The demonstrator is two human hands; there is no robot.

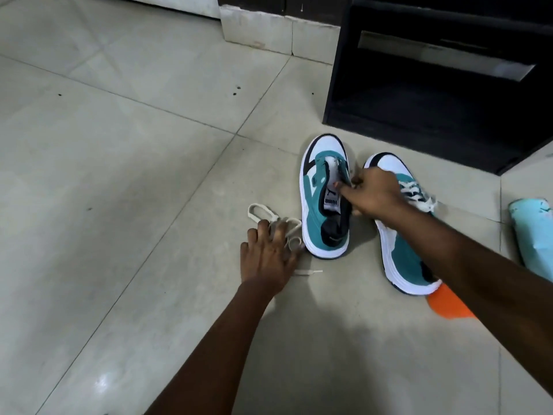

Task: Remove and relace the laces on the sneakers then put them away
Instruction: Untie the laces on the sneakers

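Head view. Two teal-and-white Puma sneakers stand on the tiled floor (119,145), toes toward a black shelf unit (434,85), presumably where they will be put away. The left sneaker (320,229) carries no lace; its tongue is exposed. The removed lace (260,209) lies in loose loops just beside that shoe's outer side, one tip trailing toward the camera. The left hand (269,259) rests on the loops with fingers spread and nearly flat; whether any strand is pinched cannot be told. Judged purpose: gathering the lace for rethreading. The right hand (374,193) has its fingers curled onto the unlaced shoe at the tongue and eyelet edge, apparently steadying it. The right sneaker (404,259), partly behind that forearm, remains laced. Orange (446,304) and pale blue (532,235) items lie at the right, unidentified.
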